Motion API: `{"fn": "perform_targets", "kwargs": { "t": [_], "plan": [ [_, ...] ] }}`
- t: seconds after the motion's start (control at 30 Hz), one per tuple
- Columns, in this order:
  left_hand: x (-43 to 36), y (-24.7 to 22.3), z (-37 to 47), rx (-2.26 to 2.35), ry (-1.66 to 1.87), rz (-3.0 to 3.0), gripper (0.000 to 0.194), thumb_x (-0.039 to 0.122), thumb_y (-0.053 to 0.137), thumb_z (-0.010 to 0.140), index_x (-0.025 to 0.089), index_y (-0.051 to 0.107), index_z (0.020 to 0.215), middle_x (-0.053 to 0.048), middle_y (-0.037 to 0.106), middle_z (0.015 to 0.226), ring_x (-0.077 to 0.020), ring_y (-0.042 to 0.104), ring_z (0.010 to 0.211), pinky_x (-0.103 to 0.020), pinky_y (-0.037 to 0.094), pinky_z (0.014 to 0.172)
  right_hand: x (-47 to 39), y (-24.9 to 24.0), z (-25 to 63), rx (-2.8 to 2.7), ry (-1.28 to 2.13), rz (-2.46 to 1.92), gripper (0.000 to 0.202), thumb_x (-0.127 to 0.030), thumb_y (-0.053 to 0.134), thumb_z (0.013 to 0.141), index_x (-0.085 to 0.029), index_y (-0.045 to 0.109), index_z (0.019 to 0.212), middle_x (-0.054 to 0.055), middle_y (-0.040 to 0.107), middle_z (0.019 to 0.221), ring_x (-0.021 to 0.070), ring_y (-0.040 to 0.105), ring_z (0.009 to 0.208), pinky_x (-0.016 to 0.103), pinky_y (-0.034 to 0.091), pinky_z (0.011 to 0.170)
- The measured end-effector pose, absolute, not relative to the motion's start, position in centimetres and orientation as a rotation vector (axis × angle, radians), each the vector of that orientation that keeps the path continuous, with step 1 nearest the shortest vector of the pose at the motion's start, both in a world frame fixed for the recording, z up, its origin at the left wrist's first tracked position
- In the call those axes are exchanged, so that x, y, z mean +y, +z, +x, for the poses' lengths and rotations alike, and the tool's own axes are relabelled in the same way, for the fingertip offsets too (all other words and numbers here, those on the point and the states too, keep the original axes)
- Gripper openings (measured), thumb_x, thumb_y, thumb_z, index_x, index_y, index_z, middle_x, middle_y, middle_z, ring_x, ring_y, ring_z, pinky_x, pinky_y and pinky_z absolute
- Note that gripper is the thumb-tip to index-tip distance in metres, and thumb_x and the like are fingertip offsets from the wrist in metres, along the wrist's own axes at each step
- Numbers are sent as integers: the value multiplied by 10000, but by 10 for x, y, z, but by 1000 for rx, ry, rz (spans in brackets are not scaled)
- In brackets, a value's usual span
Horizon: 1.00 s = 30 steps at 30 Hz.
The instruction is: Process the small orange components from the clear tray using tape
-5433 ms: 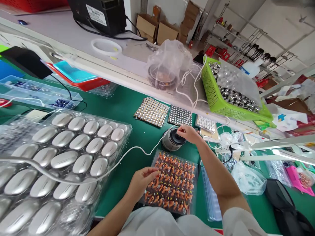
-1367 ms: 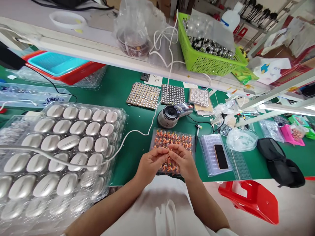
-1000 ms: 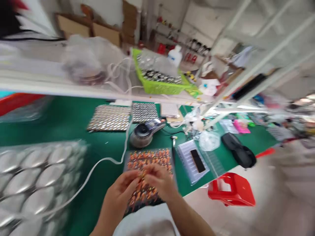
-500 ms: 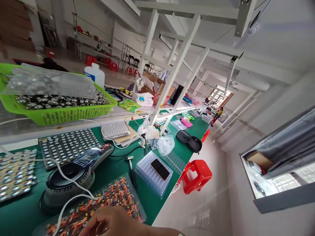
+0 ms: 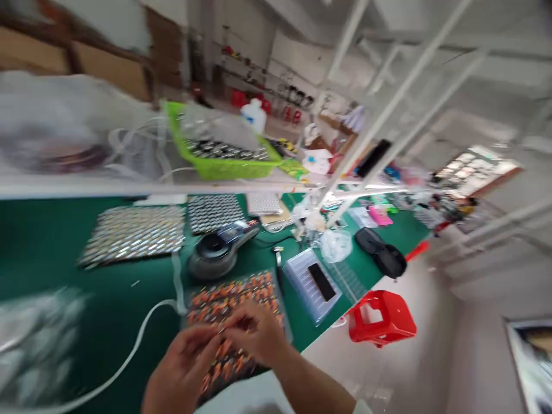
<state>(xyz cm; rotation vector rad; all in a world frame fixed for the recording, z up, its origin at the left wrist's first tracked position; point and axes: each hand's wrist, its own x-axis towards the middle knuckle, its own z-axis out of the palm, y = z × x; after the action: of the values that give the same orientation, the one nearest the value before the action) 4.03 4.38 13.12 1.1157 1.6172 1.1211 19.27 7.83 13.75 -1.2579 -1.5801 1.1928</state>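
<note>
My left hand and my right hand meet fingertip to fingertip over a clear tray of small orange-and-black parts. Both hands are closed in a pinch. Between the fingertips is something tiny, too small and blurred to name. A white cord runs to the tray's left edge. Behind the tray stands a round black device with a handle. A small hammer lies along the tray's right side.
A compartment box with a phone on it lies right of the hammer. Boards of metal pieces lie at the back left. A green basket sits on the shelf. A red stool stands beyond the bench edge.
The view has swung left and shows more of the bench. My left hand has come into view, and my right hand now meets it over the tray.
</note>
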Motion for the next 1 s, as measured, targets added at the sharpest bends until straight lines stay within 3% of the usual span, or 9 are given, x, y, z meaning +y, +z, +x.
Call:
{"fn": "perform_targets", "kwargs": {
  "t": [0.17,0.43,0.77,1.0],
  "plan": [
    [41,128,35,1494,1233,1066,191,357,616,787,188,585,871,-35,680,832,-180,663,783,-274,535,710,85,133,181,-1361,1539,-1175,78,-257,676,749,-181,656,752,-11,583,725,105,518,637,215,403,579],
    [29,128,19,1616,1445,1448,31,179,596,821,194,569,824,-32,593,829,-158,588,809,-283,488,749,81,129,160,-1265,1554,-1206,99,-283,678,763,-189,649,781,4,579,749,129,515,683,246,415,617],
    [32,125,19,1559,1496,1454,142,165,614,816,206,669,941,-49,636,867,-163,613,811,-274,512,725,84,130,157,-1355,1472,-1167,58,-242,647,786,-185,645,775,14,559,787,130,521,707,251,419,622],
    [37,125,19,1440,1338,1127,112,278,613,827,190,676,858,-40,646,845,-158,615,777,-256,499,713,82,132,159,-1440,1402,-1154,61,-242,629,800,-189,641,770,23,557,786,143,531,732,261,428,639]
  ]
}}
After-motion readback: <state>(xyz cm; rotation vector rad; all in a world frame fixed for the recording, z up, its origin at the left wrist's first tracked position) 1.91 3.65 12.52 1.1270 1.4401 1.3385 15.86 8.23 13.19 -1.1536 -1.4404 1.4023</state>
